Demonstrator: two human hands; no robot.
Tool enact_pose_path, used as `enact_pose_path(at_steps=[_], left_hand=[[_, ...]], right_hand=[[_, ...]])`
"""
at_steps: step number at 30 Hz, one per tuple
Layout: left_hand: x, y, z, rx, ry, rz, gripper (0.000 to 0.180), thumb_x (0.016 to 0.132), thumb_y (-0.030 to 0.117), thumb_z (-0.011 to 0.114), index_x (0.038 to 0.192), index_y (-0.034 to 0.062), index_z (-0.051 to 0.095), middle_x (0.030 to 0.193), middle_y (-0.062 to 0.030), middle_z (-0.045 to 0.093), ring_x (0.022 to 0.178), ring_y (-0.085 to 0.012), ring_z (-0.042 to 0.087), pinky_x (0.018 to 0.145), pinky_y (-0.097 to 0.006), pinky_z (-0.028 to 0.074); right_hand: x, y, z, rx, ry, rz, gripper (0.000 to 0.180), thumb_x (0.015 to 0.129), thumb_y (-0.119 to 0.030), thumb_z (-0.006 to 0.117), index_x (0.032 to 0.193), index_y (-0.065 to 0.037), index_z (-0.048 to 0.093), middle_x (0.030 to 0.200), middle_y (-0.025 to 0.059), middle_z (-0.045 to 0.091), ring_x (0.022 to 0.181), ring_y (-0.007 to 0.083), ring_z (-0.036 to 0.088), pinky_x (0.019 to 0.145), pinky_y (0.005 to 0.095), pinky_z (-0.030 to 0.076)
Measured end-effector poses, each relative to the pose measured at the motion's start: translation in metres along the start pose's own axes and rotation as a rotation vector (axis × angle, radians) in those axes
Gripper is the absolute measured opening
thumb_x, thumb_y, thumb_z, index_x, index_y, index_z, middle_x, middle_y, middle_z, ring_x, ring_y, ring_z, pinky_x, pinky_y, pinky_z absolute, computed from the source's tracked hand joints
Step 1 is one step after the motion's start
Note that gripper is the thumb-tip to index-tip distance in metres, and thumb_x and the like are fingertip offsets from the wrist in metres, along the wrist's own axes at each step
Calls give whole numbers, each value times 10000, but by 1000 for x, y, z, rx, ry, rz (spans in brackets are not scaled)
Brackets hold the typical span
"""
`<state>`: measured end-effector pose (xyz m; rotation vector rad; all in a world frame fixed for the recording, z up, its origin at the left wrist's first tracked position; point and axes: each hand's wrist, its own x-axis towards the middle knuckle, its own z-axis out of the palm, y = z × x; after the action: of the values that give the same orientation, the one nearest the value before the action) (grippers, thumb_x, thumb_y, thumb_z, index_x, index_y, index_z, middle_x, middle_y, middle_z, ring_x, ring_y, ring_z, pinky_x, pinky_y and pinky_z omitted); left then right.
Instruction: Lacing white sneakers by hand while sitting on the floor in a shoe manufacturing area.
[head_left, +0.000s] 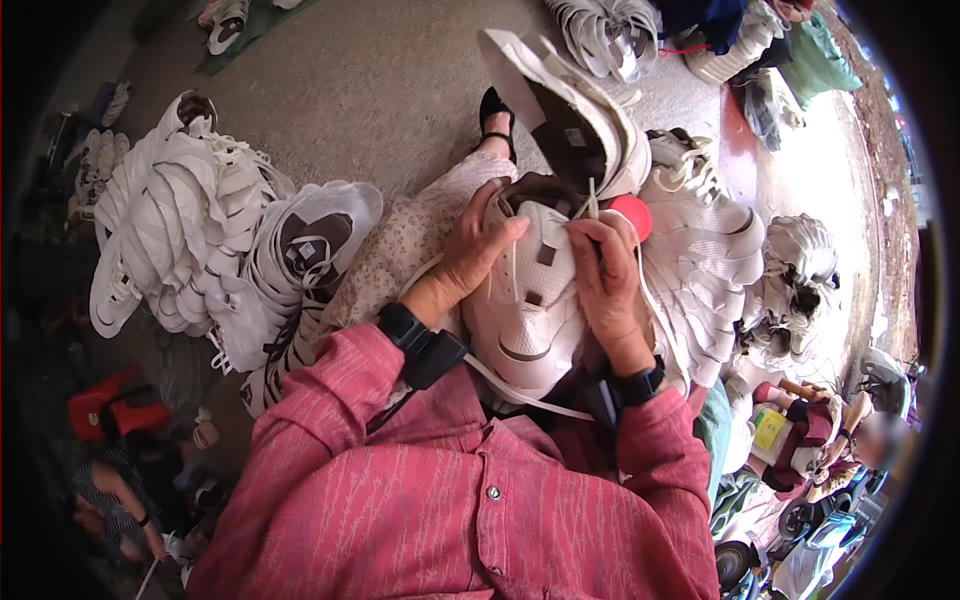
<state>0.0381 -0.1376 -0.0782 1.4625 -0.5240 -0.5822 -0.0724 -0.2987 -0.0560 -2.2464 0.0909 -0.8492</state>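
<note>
A white shoe upper (pixel 525 335) lies across my lap, toe toward me, with its mesh tongue showing. My left hand (pixel 466 245) is closed round its left side, thumb pressed on the edge by the eyelets. On the opposite side my right hand (pixel 610 285) is closed in a pinch at the eyelet edge, where a white shoelace (pixel 593 200) sticks up past the fingers. Long loose lace runs down both sides of the upper. Just beyond my hands stand more nested white uppers (pixel 625 150) with dark linings. A round red object (pixel 631 216) sits beside my right fingers, partly covered.
Stacked white uppers (pixel 180 230) heap up at my left, and a fanned row (pixel 700 260) lies close at my right. Further right is another bundle (pixel 800 275). A red bag (pixel 118 405) is at lower left. People (pixel 800 430) are nearby at lower right, beside parked scooters.
</note>
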Motion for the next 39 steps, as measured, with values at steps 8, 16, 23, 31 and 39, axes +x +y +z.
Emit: enact_pose_path(at_steps=[8, 16, 23, 31, 39], left_hand=[[-15, 13, 10, -55, -36, 162, 710, 1017, 480, 400, 1444, -78, 297, 1455, -241, 380, 1374, -306, 345, 1140, -343, 247], [-25, 0, 11, 205, 44, 141, 643, 1060, 436, 199, 1457, -59, 307, 1478, -202, 382, 1390, -286, 335, 1152, -338, 233], [-33, 22, -2, 124, 192, 199, 479, 1046, 242, 413, 1416, -60, 384, 1411, -184, 465, 1334, -261, 419, 1119, -339, 317], [-82, 131, -41, -74, 494, 318, 364, 1009, 116, 484, 1340, -33, 476, 846, -3, 607, 544, -6, 420, 448, -148, 307], [-82, 56, 12, 19, -82, -7, 133, 913, 53, 638, 1031, 15, 686, 893, 8, 639, 697, -29, 538, 612, -174, 431]], right_hand=[[19, -16, -2, 350, 20, 293, 144, 935, -94, 592, 1034, -2, 643, 929, 132, 616, 896, 274, 604, 875, 346, 445], [26, 1, -2, -36, -193, -122, 138, 912, -101, 589, 1029, -65, 653, 912, 90, 610, 858, 274, 588, 800, 368, 412], [16, 6, -6, 564, 146, 220, 260, 966, -76, 567, 1222, -38, 594, 1022, 86, 606, 991, 147, 577, 838, 281, 458], [-40, -65, -72, 428, 46, 535, 226, 944, 4, 559, 1165, 2, 609, 851, 42, 658, 711, 119, 612, 653, 237, 494], [-62, -69, -47, 212, -135, 395, 100, 841, -11, 684, 939, -22, 667, 767, 92, 617, 658, 184, 607, 599, 293, 473]])
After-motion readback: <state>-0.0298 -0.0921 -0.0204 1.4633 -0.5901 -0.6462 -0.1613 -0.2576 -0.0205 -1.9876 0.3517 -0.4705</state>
